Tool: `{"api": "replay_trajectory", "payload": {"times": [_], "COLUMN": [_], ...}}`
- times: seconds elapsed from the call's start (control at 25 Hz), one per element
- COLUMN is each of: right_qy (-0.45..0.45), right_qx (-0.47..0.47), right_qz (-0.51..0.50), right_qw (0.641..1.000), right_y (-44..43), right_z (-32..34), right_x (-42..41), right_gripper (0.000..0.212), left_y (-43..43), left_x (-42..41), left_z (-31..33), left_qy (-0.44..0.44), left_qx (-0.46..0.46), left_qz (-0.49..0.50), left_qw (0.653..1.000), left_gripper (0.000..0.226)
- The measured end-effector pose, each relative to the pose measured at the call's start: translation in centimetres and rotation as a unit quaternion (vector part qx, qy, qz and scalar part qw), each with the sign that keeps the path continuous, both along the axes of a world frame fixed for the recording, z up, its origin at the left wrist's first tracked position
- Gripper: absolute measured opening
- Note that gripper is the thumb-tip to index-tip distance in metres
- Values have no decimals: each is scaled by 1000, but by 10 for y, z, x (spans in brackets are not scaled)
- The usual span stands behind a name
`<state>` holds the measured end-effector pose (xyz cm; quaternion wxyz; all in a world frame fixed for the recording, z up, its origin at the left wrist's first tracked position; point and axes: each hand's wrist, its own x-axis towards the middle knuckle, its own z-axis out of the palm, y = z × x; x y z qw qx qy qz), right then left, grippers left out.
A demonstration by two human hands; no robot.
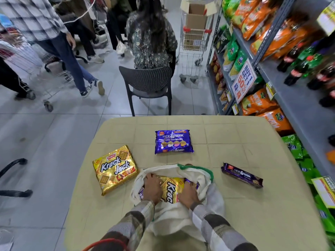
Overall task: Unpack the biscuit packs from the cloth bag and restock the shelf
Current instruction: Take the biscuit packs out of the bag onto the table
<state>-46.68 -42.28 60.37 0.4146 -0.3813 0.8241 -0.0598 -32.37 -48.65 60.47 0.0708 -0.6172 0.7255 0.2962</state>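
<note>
A glossy gold Krack Jack pack [172, 190] lies flat in the open mouth of the white, green-trimmed cloth bag [203, 180] at the near side of the beige table [253, 205]. Its long axis and lettering run from the far end toward the person. The left hand [153, 189] lays fairly straight fingers over its left edge. The right hand [188, 194] curls at its right edge, fingertips hidden in the bag, so its grip cannot be told.

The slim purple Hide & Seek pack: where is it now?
Head view: the slim pack lies on the table, right of the cloth bag, not touching it.
</note>
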Motion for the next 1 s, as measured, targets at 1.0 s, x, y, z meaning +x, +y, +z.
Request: {"api": "replay_trajectory", "payload": {"times": [1.0], "right_qy": [-132], "right_qx": [35], "right_qz": [168], "right_qw": [976], "right_y": [-40], "right_z": [10], "right_x": [-44], "right_gripper": [73], "left_y": [-56], "left_x": [43], "left_z": [-14], "left_qy": [65], "left_qx": [195], "left_qz": [-40], "left_qw": [978], "left_gripper": [71]}}
